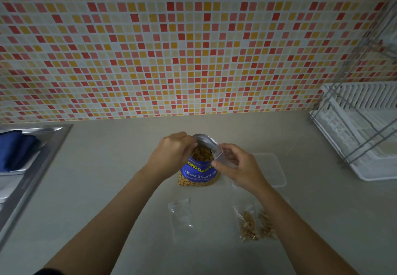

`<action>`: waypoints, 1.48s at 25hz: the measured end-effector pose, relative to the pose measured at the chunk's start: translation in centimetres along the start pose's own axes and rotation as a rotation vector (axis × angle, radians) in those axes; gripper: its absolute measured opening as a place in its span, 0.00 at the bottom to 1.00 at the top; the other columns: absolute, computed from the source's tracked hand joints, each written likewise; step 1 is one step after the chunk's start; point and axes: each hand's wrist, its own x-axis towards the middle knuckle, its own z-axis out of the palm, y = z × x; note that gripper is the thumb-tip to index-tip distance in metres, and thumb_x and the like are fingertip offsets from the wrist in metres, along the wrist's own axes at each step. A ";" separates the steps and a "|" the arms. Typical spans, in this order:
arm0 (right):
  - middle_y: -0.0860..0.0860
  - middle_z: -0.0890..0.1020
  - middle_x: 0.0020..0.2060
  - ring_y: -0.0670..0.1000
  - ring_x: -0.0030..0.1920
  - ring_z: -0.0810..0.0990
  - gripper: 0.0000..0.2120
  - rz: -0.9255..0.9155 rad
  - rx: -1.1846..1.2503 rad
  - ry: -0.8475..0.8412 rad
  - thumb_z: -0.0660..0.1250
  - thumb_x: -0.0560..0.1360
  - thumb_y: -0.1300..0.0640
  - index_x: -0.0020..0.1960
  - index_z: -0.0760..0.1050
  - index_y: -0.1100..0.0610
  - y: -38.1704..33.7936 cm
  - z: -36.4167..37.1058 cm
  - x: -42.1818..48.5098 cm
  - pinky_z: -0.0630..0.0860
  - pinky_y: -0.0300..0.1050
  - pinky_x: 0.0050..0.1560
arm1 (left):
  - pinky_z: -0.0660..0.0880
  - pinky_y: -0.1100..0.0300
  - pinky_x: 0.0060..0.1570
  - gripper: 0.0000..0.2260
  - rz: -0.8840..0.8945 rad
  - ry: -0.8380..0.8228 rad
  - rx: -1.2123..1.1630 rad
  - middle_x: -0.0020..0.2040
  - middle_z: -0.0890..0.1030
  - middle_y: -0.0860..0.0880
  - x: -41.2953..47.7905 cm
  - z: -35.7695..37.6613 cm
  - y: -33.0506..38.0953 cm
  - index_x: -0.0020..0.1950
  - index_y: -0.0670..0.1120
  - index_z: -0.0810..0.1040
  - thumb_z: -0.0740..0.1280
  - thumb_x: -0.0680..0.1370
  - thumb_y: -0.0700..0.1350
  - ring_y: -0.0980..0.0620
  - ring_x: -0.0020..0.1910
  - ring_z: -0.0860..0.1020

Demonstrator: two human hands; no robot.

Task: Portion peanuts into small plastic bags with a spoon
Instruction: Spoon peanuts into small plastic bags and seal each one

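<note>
A blue bag of salted peanuts (198, 172) stands open at the middle of the counter, with peanuts showing in its mouth and its silver lining behind them. My left hand (171, 153) is closed at the left rim of that mouth. My right hand (238, 167) pinches a small clear plastic bag (221, 153) right beside the opening. No spoon is visible. Nearer to me lie an empty small bag (182, 216) and two small bags filled with peanuts (249, 226), partly under my right forearm.
A clear plastic container (271, 168) sits flat just right of my right hand. A white dish rack (354, 137) stands at the far right. At the left is a steel sink (43, 154) with a blue cloth (15, 150). A tiled wall closes the back.
</note>
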 end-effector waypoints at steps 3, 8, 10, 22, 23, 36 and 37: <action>0.45 0.83 0.50 0.42 0.50 0.80 0.26 0.006 -0.013 -0.004 0.75 0.61 0.44 0.57 0.76 0.49 0.2 -0.2 0.0 0.76 0.34 0.52 | 0.72 0.58 0.34 0.11 -0.488 0.140 -0.103 0.34 0.81 0.40 0.5 0.6 -0.9 0.42 0.37 0.80 0.61 0.77 0.41 0.45 0.30 0.75; 0.44 0.82 0.51 0.39 0.51 0.79 0.23 0.022 -0.012 -0.024 0.77 0.64 0.50 0.58 0.75 0.50 0.2 -0.4 0.0 0.75 0.31 0.51 | 0.75 0.55 0.42 0.11 -0.828 0.098 -0.284 0.38 0.83 0.39 0.6 0.8 -2.0 0.44 0.36 0.80 0.61 0.77 0.40 0.42 0.37 0.79; 0.45 0.81 0.52 0.40 0.52 0.79 0.24 0.023 -0.017 -0.036 0.76 0.64 0.49 0.59 0.75 0.51 0.2 -0.4 0.0 0.75 0.33 0.53 | 0.74 0.58 0.42 0.10 -0.716 0.058 -0.309 0.38 0.82 0.43 0.4 0.4 -1.8 0.46 0.38 0.80 0.61 0.78 0.40 0.45 0.37 0.79; 0.46 0.81 0.53 0.41 0.54 0.79 0.26 0.023 -0.040 -0.059 0.76 0.65 0.49 0.61 0.74 0.52 -0.1 -0.5 0.0 0.75 0.32 0.53 | 0.76 0.56 0.45 0.09 -0.762 0.045 -0.296 0.39 0.80 0.44 0.7 0.6 -2.1 0.49 0.38 0.80 0.61 0.78 0.40 0.46 0.40 0.79; 0.45 0.81 0.53 0.41 0.54 0.79 0.26 0.023 -0.043 -0.058 0.76 0.65 0.49 0.61 0.74 0.52 -0.1 -0.4 0.0 0.75 0.32 0.53 | 0.77 0.54 0.46 0.09 -0.764 0.032 -0.309 0.38 0.80 0.45 0.6 0.7 -2.1 0.49 0.38 0.80 0.61 0.78 0.40 0.45 0.40 0.80; 0.46 0.82 0.52 0.42 0.52 0.79 0.27 0.019 -0.048 -0.048 0.77 0.63 0.46 0.59 0.75 0.50 -0.5 -0.4 -0.2 0.76 0.36 0.54 | 0.77 0.59 0.41 0.08 -1.297 0.185 -0.930 0.36 0.77 0.44 0.5 2.2 -2.4 0.48 0.37 0.79 0.63 0.78 0.40 0.51 0.35 0.75; 0.45 0.82 0.51 0.42 0.52 0.79 0.26 0.026 -0.030 -0.027 0.76 0.62 0.45 0.57 0.75 0.49 -0.5 -0.5 -0.1 0.76 0.36 0.53 | 0.77 0.58 0.43 0.08 -1.316 0.202 -0.955 0.36 0.77 0.44 0.3 2.3 -2.7 0.48 0.37 0.79 0.63 0.78 0.41 0.52 0.36 0.75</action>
